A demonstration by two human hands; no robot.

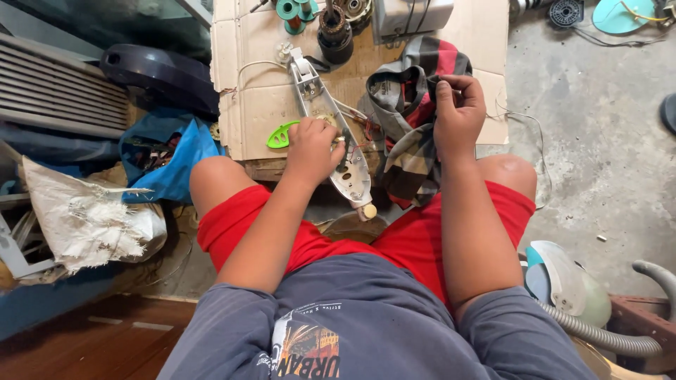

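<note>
My left hand (312, 150) rests on a long white plastic appliance housing (350, 176) that lies on a cardboard sheet (260, 105) and reaches toward my knees; its fingers are closed on the housing's middle. Thin wires (355, 116) run from the housing. My right hand (459, 112) pinches the edge of a grey, red and black striped cloth (408, 151) that lies beside the housing. A green plastic piece (279, 136) lies just left of my left hand.
Spools and a dark motor coil (335, 34) stand at the cardboard's far end by a grey box (412, 14). A blue bag (169, 151), a dark fan base (158, 74) and a white sack (88, 218) crowd the left. A grey hose (605, 338) lies at right on concrete floor.
</note>
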